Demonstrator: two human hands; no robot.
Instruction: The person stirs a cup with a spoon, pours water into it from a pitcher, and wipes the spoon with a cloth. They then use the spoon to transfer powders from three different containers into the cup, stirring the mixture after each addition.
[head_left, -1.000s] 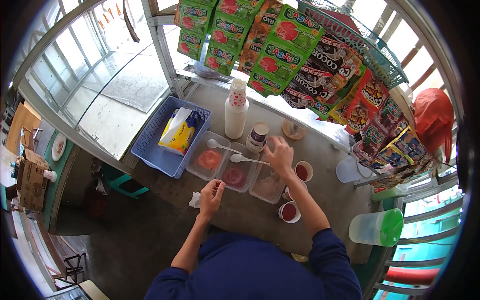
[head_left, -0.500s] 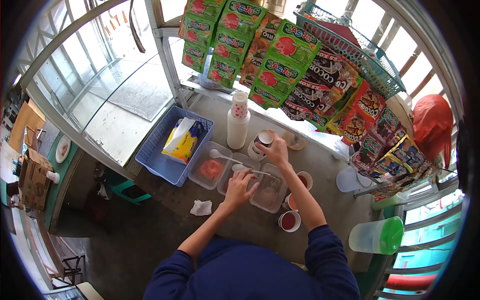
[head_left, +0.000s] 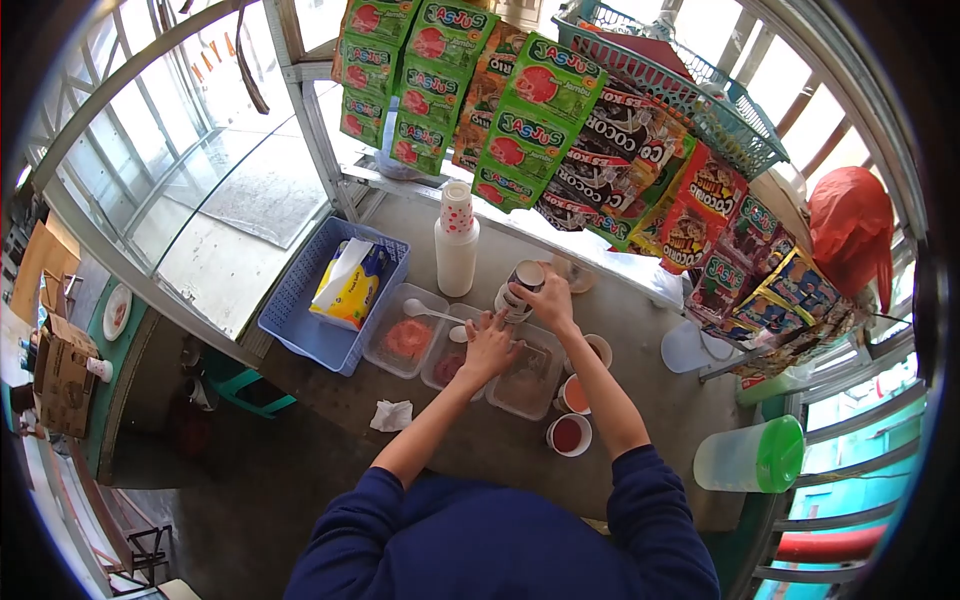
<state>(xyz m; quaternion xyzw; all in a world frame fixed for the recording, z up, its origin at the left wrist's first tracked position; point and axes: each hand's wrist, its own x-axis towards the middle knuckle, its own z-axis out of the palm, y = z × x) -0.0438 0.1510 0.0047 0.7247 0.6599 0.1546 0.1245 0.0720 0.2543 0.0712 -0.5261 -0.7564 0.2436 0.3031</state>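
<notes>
My right hand (head_left: 546, 302) is closed round the upper part of a small can (head_left: 507, 303) with a white and dark label, standing tilted toward me. My left hand (head_left: 490, 350) has its fingers stretched out, fingertips close to the can's lower side. Under and beside it are clear plastic tubs: one with orange-pink powder (head_left: 405, 343), one with purplish powder (head_left: 444, 374), and one with brownish powder (head_left: 527, 384). A white spoon (head_left: 425, 310) lies in the first tub. By my right forearm stand paper cups with red drink (head_left: 569, 435) and orange drink (head_left: 575, 395).
Stacked paper cups (head_left: 457, 250) rise behind the tubs. A blue basket (head_left: 285, 318) holds a yellow tissue pack (head_left: 348, 285). A crumpled tissue (head_left: 391, 416) lies near the front edge. At right stands a green-lidded jug (head_left: 745, 455); drink sachets (head_left: 530, 125) hang above the counter.
My left hand has moved from over the tubs toward the can, away from the spoon there. My right hand stays on the can. The whole view has shifted slightly.
</notes>
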